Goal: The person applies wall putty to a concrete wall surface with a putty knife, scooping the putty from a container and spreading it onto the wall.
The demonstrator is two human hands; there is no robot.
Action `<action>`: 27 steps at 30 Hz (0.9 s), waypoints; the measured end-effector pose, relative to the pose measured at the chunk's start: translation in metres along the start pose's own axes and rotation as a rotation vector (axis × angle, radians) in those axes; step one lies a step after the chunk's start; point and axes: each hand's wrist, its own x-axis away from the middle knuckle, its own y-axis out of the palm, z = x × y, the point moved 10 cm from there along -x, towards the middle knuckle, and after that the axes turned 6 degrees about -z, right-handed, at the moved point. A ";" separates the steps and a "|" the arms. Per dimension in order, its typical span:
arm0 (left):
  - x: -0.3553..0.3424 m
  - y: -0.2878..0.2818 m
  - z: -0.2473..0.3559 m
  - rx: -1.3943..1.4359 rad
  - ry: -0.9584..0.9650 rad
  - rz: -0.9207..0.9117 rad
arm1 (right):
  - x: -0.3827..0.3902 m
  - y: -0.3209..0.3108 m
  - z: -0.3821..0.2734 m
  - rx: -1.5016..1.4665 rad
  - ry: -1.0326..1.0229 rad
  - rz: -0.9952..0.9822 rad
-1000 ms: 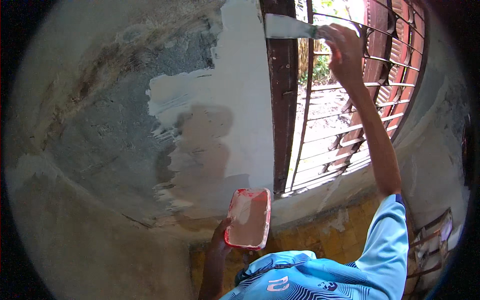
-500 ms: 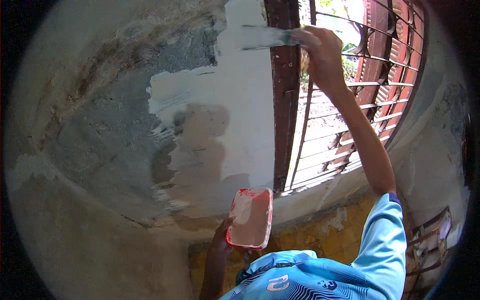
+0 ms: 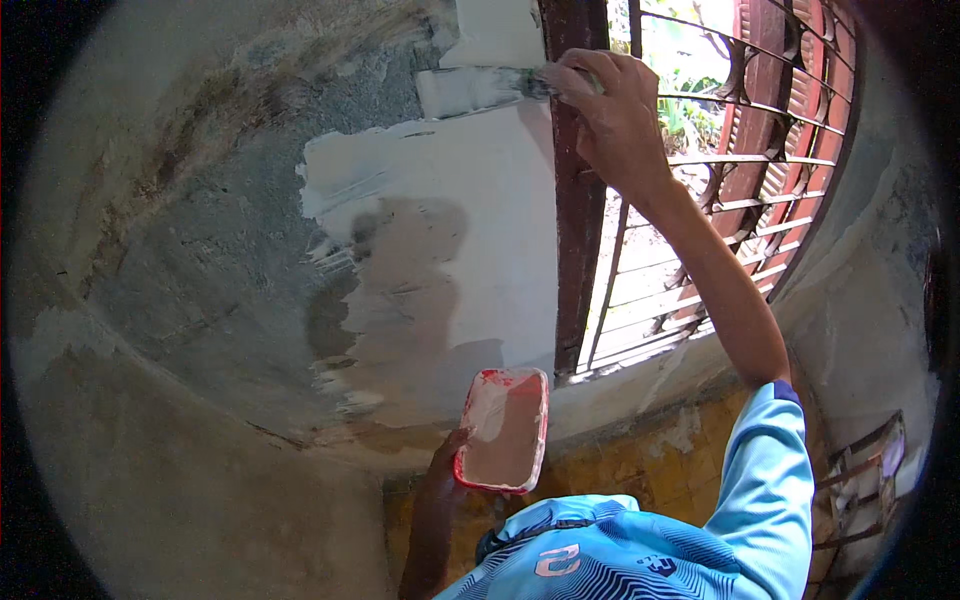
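Note:
My right hand point(image 3: 622, 115), raised at the window frame, is closed around a putty knife point(image 3: 470, 92). The wide, white-smeared blade lies against the wall, pointing left, at the upper edge of a coat of white putty point(image 3: 505, 210). Bare grey wall point(image 3: 370, 95) shows to the left of the blade. Lower down, my left hand point(image 3: 447, 462) grips the left side of a red rectangular tub point(image 3: 543, 425). Pale putty point(image 3: 497, 440) fills much of this tub, and white smears mark its rim. Most of the left hand's fingers are hidden under the tub.
A dark brown window frame point(image 3: 578, 260) borders the putty on the right. Beyond it are metal window bars point(image 3: 745, 205) and red-brown shutters point(image 3: 810, 90). Yellowish tiles point(image 3: 620, 465) line the lower area. A slatted wooden object point(image 3: 860, 490) stands at the lower right.
My right hand has moved left and slightly down, carrying the putty knife's blade from beside the window frame to the putty's left margin. The left hand and tub have hardly shifted.

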 end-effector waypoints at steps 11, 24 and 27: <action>0.015 -0.007 0.013 -0.051 0.042 0.136 | 0.043 -0.011 0.050 -0.107 0.029 0.011; 0.003 -0.026 0.004 0.004 0.065 0.074 | 0.062 -0.017 0.071 0.053 0.103 -0.094; 0.003 -0.047 -0.003 0.022 0.067 0.162 | 0.071 -0.027 0.090 0.042 0.149 -0.032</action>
